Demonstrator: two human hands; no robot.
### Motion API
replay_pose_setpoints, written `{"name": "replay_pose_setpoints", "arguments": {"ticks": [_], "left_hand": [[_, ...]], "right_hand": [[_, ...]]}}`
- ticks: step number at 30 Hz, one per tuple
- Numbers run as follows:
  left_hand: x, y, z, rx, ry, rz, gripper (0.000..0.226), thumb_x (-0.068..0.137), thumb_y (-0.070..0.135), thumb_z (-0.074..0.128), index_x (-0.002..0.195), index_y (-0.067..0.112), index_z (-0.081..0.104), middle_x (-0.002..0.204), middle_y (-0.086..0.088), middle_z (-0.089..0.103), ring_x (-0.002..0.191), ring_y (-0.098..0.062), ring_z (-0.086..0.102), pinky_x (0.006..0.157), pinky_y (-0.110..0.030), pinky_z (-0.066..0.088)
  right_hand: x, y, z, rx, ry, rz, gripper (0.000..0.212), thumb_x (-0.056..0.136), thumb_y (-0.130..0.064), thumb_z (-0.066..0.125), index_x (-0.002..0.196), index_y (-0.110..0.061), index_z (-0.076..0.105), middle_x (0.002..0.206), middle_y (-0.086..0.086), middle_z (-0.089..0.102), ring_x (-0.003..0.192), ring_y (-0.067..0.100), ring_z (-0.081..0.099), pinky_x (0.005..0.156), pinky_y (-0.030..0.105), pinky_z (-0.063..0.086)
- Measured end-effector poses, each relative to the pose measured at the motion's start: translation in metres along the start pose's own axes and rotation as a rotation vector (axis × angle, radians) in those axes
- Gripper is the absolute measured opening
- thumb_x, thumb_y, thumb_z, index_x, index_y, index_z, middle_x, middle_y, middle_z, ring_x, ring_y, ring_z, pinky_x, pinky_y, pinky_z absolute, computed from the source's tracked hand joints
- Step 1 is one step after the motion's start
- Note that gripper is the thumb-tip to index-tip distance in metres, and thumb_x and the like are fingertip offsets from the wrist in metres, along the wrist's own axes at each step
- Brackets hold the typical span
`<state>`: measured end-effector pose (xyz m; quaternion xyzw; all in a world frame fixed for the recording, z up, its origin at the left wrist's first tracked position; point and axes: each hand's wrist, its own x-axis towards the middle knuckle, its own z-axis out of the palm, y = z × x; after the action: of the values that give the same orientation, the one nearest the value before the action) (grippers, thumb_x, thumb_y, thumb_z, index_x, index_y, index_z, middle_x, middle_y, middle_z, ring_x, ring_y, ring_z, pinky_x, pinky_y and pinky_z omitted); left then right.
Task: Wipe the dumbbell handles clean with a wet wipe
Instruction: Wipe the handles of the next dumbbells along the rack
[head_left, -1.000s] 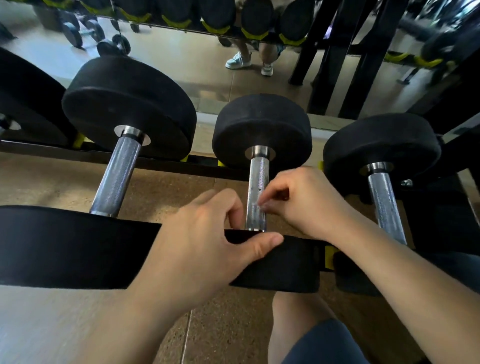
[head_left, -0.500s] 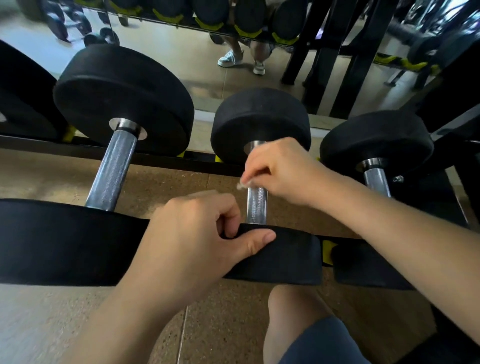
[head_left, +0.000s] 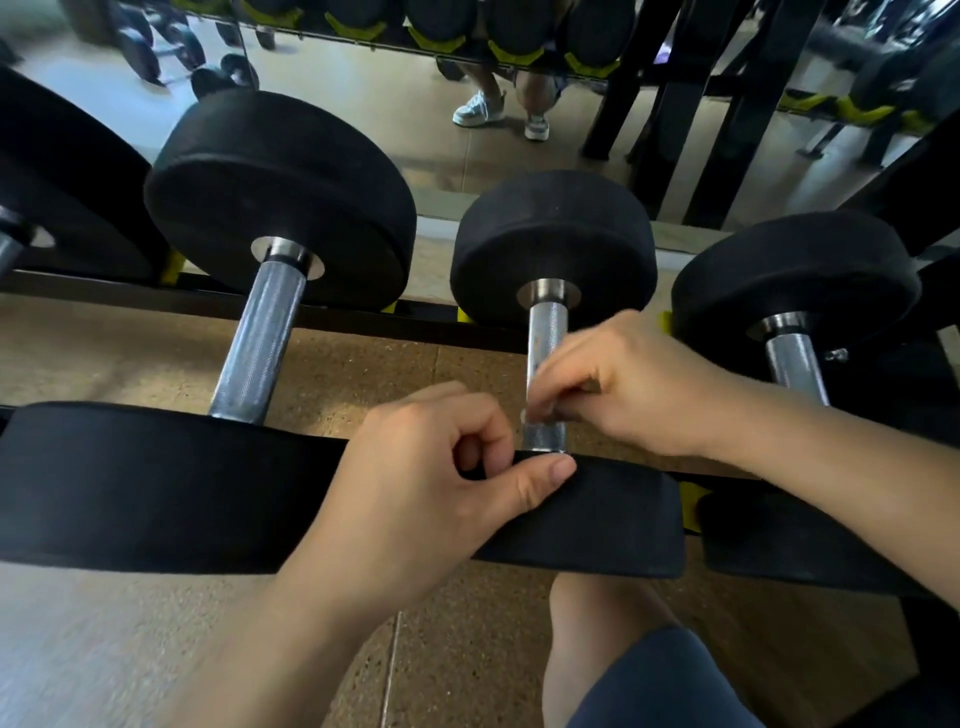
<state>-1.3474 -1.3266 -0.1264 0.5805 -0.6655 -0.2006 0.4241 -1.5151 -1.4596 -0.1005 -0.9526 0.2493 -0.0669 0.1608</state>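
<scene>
Right hand (head_left: 639, 384) curls round the middle dumbbell's handle (head_left: 545, 332) near its close end. Its fingertips pinch what looks like a scrap of wet wipe (head_left: 525, 414) against the steel, though it is blurred. Left hand (head_left: 426, 488) grips the rim of that dumbbell's near head (head_left: 613, 519), thumb laid on top. Neighbouring dumbbells (head_left: 260, 343) sit on the same black rack (head_left: 343, 314). Speckled tan floor (head_left: 363, 374) below, mirror (head_left: 353, 130) behind.
</scene>
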Motion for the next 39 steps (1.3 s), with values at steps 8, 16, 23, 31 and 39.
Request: {"name": "replay_pose_setpoints", "arguments": {"ticks": [8, 16, 23, 31, 39], "left_hand": [[0.014, 0.003, -0.003, -0.073, -0.036, -0.102, 0.039, 0.083, 0.053, 0.059, 0.060, 0.022, 0.057, 0.055, 0.002, 0.054, 0.050, -0.009, 0.048, 0.045, -0.019, 0.035], [0.079, -0.010, 0.008, 0.044, -0.150, -0.186, 0.011, 0.080, 0.024, 0.076, 0.082, 0.032, 0.069, 0.069, 0.014, 0.066, 0.065, 0.003, 0.060, 0.059, -0.014, 0.046], [0.089, -0.009, 0.020, 0.092, -0.213, -0.188, 0.031, 0.074, 0.024, 0.080, 0.097, 0.036, 0.065, 0.072, 0.010, 0.066, 0.070, -0.001, 0.063, 0.072, -0.026, 0.055], [0.102, -0.009, 0.023, 0.027, -0.182, -0.270, 0.021, 0.071, 0.023, 0.084, 0.089, 0.025, 0.074, 0.076, 0.007, 0.071, 0.073, -0.005, 0.067, 0.078, -0.030, 0.057], [0.098, -0.009, 0.023, 0.098, -0.156, -0.229, 0.035, 0.067, 0.031, 0.085, 0.096, 0.031, 0.066, 0.082, 0.009, 0.065, 0.077, -0.004, 0.063, 0.070, -0.023, 0.052]], "right_hand": [[0.001, 0.009, 0.006, 0.052, 0.208, 0.109, 0.016, 0.082, -0.008, 0.073, 0.090, -0.021, 0.077, 0.089, -0.012, 0.072, 0.086, 0.000, 0.065, 0.083, 0.021, 0.052], [-0.002, 0.005, 0.012, 0.056, 0.296, 0.210, 0.011, 0.081, -0.014, 0.074, 0.088, -0.023, 0.076, 0.088, -0.011, 0.066, 0.084, 0.004, 0.061, 0.080, 0.030, 0.052], [-0.001, 0.009, 0.016, 0.188, 0.417, 0.344, 0.010, 0.083, -0.017, 0.072, 0.086, -0.027, 0.073, 0.085, -0.015, 0.061, 0.082, 0.001, 0.058, 0.075, 0.023, 0.050], [-0.004, 0.009, 0.024, 0.378, 0.514, 0.465, 0.009, 0.081, -0.022, 0.076, 0.080, -0.030, 0.071, 0.074, -0.017, 0.065, 0.071, -0.003, 0.062, 0.065, 0.016, 0.051], [0.006, 0.008, 0.023, 0.376, 0.515, 0.464, 0.011, 0.081, -0.018, 0.075, 0.079, -0.028, 0.071, 0.075, -0.016, 0.065, 0.072, -0.005, 0.062, 0.062, 0.009, 0.048]]}}
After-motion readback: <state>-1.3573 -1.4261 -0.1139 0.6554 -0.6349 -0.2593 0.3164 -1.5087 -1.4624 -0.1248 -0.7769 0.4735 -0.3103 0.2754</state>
